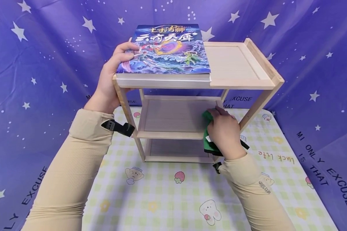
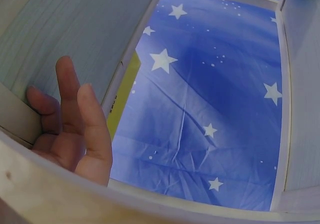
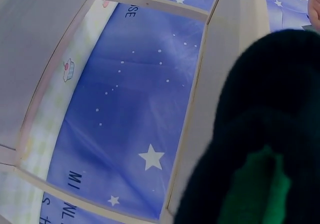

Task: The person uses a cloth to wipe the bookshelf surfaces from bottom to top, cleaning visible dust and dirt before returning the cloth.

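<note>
A light wooden three-tier shelf rack (image 1: 229, 61) stands on the table. On the left of its top board lies a thick blue illustrated book (image 1: 169, 54). My left hand (image 1: 108, 75) grips the rack's upper left end, with two digits over the book's left edge. Beneath the top board, its other fingers (image 2: 95, 114) show in the left wrist view. At the right end of the middle board (image 1: 173, 114), my right hand (image 1: 224, 128) holds a green cloth (image 1: 207, 142) with black edging against the wood. The cloth's dark edge fills much of the right wrist view.
A pale checked tablecloth (image 1: 162, 192) with cartoon prints covers the table. Purple star-patterned curtains (image 1: 60, 54) hang behind and on both sides. The rack's bottom board (image 1: 176, 147) sits low, near the tabletop, and corner posts (image 1: 255, 109) frame the openings.
</note>
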A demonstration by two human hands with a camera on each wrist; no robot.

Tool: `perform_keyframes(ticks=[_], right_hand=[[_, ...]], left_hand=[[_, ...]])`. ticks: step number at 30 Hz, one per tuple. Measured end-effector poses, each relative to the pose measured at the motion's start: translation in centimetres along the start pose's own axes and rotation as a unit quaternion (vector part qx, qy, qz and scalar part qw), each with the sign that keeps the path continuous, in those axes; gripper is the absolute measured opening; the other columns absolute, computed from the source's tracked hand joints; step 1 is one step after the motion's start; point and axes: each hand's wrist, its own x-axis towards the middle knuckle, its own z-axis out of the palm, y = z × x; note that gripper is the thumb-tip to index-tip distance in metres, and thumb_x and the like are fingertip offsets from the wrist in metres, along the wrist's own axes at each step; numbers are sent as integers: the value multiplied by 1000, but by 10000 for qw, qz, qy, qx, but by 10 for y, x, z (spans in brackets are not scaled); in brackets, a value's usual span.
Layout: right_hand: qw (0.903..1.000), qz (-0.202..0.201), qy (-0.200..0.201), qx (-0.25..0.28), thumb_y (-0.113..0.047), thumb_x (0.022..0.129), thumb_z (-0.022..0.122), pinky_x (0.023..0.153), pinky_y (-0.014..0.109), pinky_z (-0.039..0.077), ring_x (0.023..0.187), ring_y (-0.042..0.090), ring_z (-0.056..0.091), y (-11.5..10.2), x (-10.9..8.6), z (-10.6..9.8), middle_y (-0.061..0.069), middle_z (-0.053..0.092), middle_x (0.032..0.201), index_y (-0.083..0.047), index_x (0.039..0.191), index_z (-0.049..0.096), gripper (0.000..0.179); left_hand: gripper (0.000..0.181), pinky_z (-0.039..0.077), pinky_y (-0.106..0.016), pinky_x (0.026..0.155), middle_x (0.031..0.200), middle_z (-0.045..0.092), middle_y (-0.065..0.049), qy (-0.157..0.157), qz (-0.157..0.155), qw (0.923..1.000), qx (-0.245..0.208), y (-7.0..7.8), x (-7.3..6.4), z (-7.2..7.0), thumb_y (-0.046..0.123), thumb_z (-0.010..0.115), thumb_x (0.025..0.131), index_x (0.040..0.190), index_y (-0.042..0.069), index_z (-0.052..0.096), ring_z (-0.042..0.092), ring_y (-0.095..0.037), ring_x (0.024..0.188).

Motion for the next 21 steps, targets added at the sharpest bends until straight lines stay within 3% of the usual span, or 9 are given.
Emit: perform_keyframes(ticks=[4,10,21], right_hand=[[10000,14,-72,-56,2,79,47,74,59,51,99,46,66,0,0,-1,24,67,121,0,116,69,43],[9996,165,-144,-185,0,82,46,63,59,50,94,49,65,-3,-3,-1,23,66,124,-2,118,69,42],[9997,91,42,-213,1,81,47,52,59,48,94,47,67,-3,-8,1,23,66,124,-3,118,69,43]], left_hand=[[19,43,-31,83,145,39,-4,10,23,10000,22,0,1,0,25,49,94,109,29,60,53,-26,112],[19,41,-33,86,146,39,-4,12,44,10000,34,-1,1,0,25,49,94,109,29,60,52,-26,114],[19,41,-33,86,146,38,-5,-13,54,10000,12,0,0,0,24,49,94,109,29,59,51,-26,115]])
